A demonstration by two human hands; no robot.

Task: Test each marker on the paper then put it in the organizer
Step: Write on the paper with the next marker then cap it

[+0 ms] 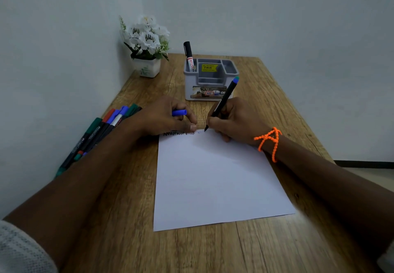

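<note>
White paper (215, 178) lay on the wooden tabletop (119, 219). Right hand (236, 119) fingers gripped a blue marker (223, 101), tip scribbling at the top edge; left hand (164, 117) pinned the sheet, holding the blue cap (179, 112). Untested markers (100, 134) waited left; organizer (211, 80) behind held one black marker (189, 56).

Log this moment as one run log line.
step: testing blue marker | right hand: writing on paper | left hand: holds blue cap | organizer: one black marker
</note>
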